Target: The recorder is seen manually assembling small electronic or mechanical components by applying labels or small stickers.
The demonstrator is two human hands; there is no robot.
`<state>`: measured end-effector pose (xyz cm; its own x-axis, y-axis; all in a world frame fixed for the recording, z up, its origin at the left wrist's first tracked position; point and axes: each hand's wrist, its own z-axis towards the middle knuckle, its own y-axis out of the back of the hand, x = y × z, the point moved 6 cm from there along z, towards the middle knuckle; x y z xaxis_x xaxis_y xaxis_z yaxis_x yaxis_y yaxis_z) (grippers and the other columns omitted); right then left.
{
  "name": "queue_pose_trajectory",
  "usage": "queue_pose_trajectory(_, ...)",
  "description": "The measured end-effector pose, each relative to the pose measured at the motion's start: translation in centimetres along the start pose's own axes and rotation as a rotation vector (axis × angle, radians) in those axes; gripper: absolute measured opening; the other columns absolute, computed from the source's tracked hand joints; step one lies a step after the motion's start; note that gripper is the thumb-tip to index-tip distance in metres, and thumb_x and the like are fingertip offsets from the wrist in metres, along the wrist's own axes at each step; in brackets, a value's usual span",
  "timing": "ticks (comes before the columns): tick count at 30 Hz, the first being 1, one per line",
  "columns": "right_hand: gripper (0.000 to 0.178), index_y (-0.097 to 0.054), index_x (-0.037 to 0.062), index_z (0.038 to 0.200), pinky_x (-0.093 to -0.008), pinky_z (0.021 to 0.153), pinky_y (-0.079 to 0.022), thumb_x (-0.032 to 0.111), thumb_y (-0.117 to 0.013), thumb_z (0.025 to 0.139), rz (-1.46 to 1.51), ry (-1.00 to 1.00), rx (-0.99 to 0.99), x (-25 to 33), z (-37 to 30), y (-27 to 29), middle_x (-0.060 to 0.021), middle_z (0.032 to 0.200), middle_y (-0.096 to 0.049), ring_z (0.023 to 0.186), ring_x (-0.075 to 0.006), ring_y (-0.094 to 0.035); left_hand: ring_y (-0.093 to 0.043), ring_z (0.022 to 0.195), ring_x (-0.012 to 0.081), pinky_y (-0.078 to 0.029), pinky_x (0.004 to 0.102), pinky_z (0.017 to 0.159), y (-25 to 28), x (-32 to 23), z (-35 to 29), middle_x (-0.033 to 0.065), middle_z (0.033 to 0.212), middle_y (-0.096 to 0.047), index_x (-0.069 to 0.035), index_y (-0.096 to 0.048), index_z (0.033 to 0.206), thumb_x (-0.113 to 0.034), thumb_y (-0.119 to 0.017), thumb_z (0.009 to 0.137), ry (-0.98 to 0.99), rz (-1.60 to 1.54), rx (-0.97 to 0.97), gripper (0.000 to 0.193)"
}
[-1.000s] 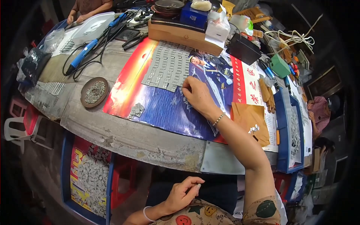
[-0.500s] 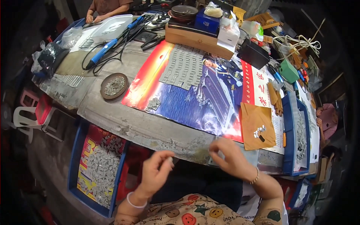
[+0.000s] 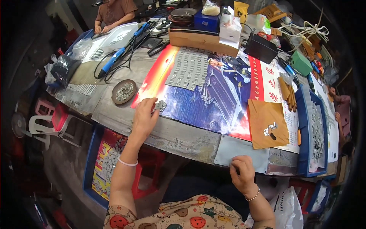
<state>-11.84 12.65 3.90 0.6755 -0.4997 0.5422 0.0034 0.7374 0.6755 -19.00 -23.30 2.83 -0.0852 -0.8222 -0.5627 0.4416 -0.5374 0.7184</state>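
Fingers (image 3: 150,101) of the left hand (image 3: 142,121), bent and slightly parted from the thumb, reached to a small pile of grey pieces (image 3: 162,106) left of the frame's centre; whether they had hold of one could not be told. That pile lay on the lower left part of a colourful poster (image 3: 183,105), with rows of grey pieces (image 3: 187,68) above it, toward the upper middle. Low and right of centre, the right hand (image 3: 244,173) had its fingers curled in front of a pale grey sheet (image 3: 225,150), their contents hidden. A brown dish (image 3: 118,101) stood on the surface (image 3: 183,142), left of the poster.
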Motion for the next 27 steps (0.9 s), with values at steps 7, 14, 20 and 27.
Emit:
queue_pose_trajectory(7, 0.026, -0.057, 0.0019, 0.088, -0.0375, 0.070, -0.046, -0.007, -0.067, 0.066, -0.031, 0.072, -0.092, 0.2, 0.1, -0.3, -0.0101, 0.089, -0.059, 0.076, -0.0286, -0.057, -0.060, 0.096, 0.0316, -0.046, 0.0432, 0.081, -0.8, -0.2, 0.9, 0.0118, 0.101, -0.065, -0.006, -0.063, 0.107, -0.005, -0.064, 0.075, -0.147, 0.182, 0.046, 0.032)
queue_pose_trajectory(14, 0.025, -0.059, 0.0026, 0.087, -0.0359, 0.071, -0.046, -0.006, -0.068, 0.065, -0.042, 0.088, -0.132, 0.2, 0.1, -0.1, -0.0083, 0.087, -0.059, 0.075, -0.0260, -0.057, -0.060, 0.093, 0.0276, -0.041, 0.0408, 0.083, -1.4, -0.4, 2.0, 0.0091, 0.091, -0.066, -0.008, -0.066, 0.098, -0.007, -0.064, 0.078, -0.194, 0.249, 0.092, 0.020)
queue_pose_trajectory(20, 0.023, -0.059, 0.0028, 0.086, -0.0355, 0.071, -0.046, -0.004, -0.068, 0.066, -0.068, 0.084, -0.165, 0.1, -0.1, 0.2, -0.0076, 0.087, -0.059, 0.075, -0.0253, -0.057, -0.062, 0.087, 0.0281, -0.043, 0.0397, 0.079, -1.5, -1.7, 2.3, 0.0088, 0.088, -0.067, -0.006, -0.066, 0.095, -0.009, -0.065, 0.079, -0.314, 0.415, 0.092, 0.016)
queue_pose_trajectory(27, 0.022, -0.060, 0.0028, 0.086, -0.0348, 0.072, -0.046, -0.003, -0.068, 0.066, -0.048, 0.074, -0.185, -0.1, -0.5, 0.3, -0.0075, 0.087, -0.059, 0.075, -0.0250, -0.057, -0.068, 0.084, 0.0268, -0.051, 0.0348, 0.076, -0.3, -0.2, 4.2, 0.0151, 0.090, -0.069, 0.000, -0.066, 0.099, -0.011, -0.064, 0.084, -0.069, 0.017, 0.129, 0.019)
